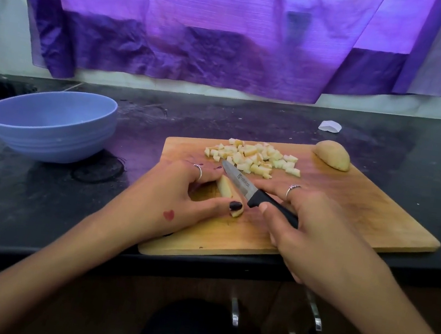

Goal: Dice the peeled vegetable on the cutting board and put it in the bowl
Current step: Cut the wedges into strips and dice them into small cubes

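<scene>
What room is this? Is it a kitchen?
Most likely a home kitchen. A wooden cutting board lies on a dark countertop, with diced vegetable pieces on it and a blue bowl beside it. A purple curtain hangs behind, and cabinet handles show below.

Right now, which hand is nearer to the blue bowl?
Left. The left hand holds a potato piece on the cutting board, just right of the bowl. The right hand holds the knife farther right.
</scene>
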